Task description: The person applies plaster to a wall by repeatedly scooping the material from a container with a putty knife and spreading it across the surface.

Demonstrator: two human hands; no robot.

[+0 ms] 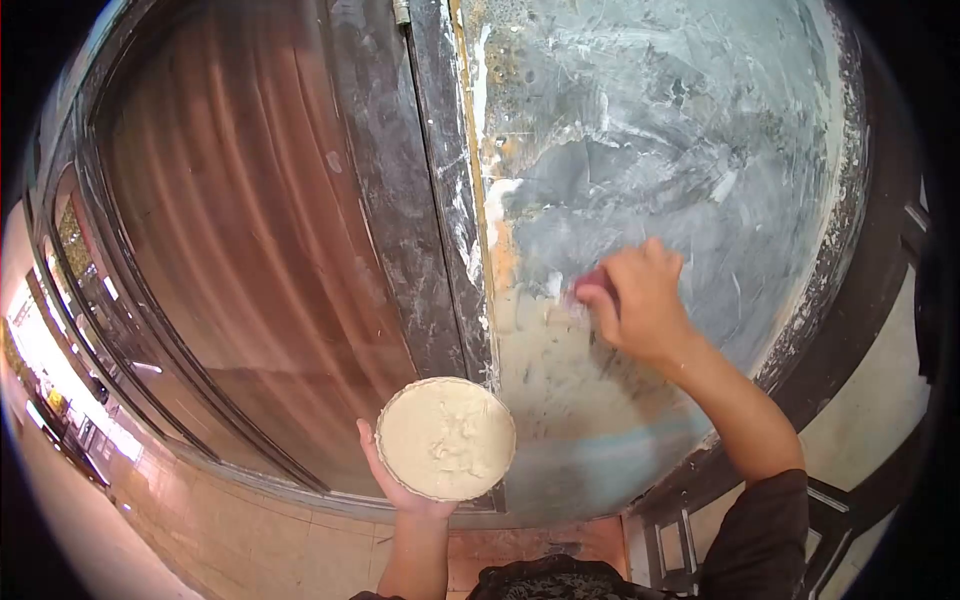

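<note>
My left hand (pixel 405 490) holds a round tub of cream putty (pixel 447 440) from below and from its left side. The putty fills it nearly to the rim, with a rough, scooped surface. My right hand (pixel 640 300) is closed around the dark red handle of a putty knife (pixel 590 290). Its blade is blurred and lies at the wall panel (pixel 660 190), near the panel's left edge. Grey and whitish smears cover the upper panel; below the knife the surface is beige with dark marks.
Left of the panel runs a dark, paint-spotted door frame (pixel 400 180), then a glass pane (pixel 230 230) with brown curtain folds behind it. A dark frame (pixel 860 260) borders the panel on the right. Tiled floor (pixel 250 510) shows at lower left.
</note>
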